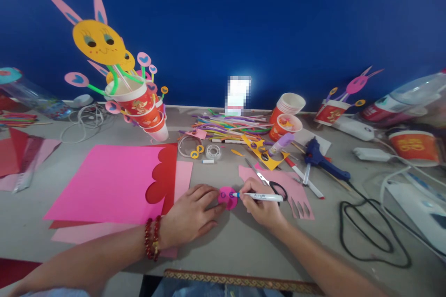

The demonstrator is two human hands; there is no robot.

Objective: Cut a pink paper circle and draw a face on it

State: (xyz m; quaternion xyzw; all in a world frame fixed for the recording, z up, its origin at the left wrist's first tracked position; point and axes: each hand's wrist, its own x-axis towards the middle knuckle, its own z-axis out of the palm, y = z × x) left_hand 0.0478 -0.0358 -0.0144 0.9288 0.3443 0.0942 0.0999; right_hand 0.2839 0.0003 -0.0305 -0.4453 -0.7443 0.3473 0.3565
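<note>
A small round magenta paper disc (pixel 229 202) lies on the table in front of me, with blue marks drawn on it. My left hand (pixel 193 211), a red bead bracelet at its wrist, lies flat with its fingers outstretched and the fingertips at the disc's left edge. In my right hand (pixel 259 204) is a white acrylic marker (pixel 266 197), its blue tip touching the right side of the disc. Just behind the right hand lie black-handled scissors (pixel 278 190) on a cut piece of pink paper (pixel 296 190).
Stacked magenta paper (pixel 108 181) covers the left side. Behind it stand paper cups (pixel 139 104) with a yellow rabbit face (pixel 99 41). Coloured sticks (pixel 226 127) lie at the back. A blue glue gun (pixel 322 160) with a black cord (pixel 376 250) lies at right.
</note>
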